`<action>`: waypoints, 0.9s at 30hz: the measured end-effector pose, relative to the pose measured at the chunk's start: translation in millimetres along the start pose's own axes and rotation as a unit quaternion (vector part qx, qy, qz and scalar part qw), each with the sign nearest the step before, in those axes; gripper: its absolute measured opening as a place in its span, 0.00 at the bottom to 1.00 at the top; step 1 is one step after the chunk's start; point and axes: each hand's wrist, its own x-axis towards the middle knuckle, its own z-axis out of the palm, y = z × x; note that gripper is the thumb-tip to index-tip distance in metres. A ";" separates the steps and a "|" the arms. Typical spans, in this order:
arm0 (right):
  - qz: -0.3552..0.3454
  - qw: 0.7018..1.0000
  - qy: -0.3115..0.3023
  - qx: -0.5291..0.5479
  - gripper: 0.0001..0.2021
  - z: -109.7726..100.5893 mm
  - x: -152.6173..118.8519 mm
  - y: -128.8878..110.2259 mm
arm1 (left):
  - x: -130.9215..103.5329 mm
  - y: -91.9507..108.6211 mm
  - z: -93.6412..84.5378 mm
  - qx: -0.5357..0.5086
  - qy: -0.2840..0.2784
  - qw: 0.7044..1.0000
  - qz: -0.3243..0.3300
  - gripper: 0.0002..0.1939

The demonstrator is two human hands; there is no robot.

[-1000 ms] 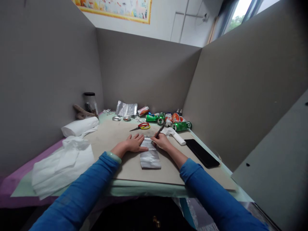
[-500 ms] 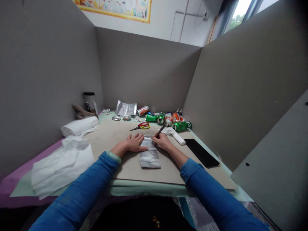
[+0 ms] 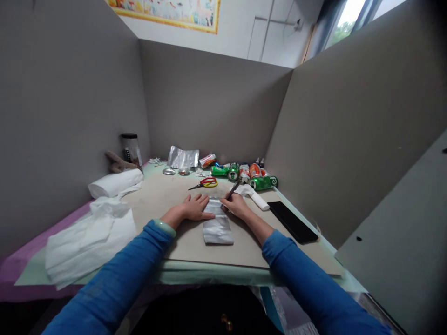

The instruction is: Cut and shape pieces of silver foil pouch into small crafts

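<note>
A strip of silvery aluminium sheet (image 3: 218,229) lies lengthwise in front of me on a beige board (image 3: 185,242). My left hand (image 3: 194,207) rests flat with fingers spread, its thumb and fingertips on the strip's left edge. A dark pen (image 3: 234,188) is gripped in my right hand (image 3: 235,204), slanting up to the right. Its lower end points at the right side of the strip; whether the tip touches is too small to tell. Scissors (image 3: 206,183) with red and yellow handles lie just beyond my hands.
Several drink cans (image 3: 233,172) lie at the back right, near a silver sheet (image 3: 183,157) and can ends (image 3: 169,171). A black tablet-like slab (image 3: 292,221) and a white paper roll (image 3: 259,201) lie right. Left are white cloth-like paper (image 3: 91,237), another roll (image 3: 115,182) and a jar (image 3: 130,148).
</note>
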 end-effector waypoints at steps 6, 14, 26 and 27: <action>0.002 1.000 0.001 0.000 0.13 0.1 0.1 2.0 | 0.7 -0.3 0.5 0.007 0.002 1.000 0.002 0.45; 0.012 1.000 0.002 0.004 0.11 -1.8 -2.3 0.6 | -1.1 0.6 -1.5 -0.009 0.001 1.000 0.006 0.45; 0.022 1.000 0.001 0.003 0.11 -3.7 -4.3 -3.6 | 1.6 -2.8 1.6 -0.003 0.002 1.000 0.011 0.45; 0.024 1.000 0.002 0.002 0.11 -3.7 -4.5 -3.9 | 1.3 -2.5 1.1 -0.003 0.001 1.000 0.011 0.45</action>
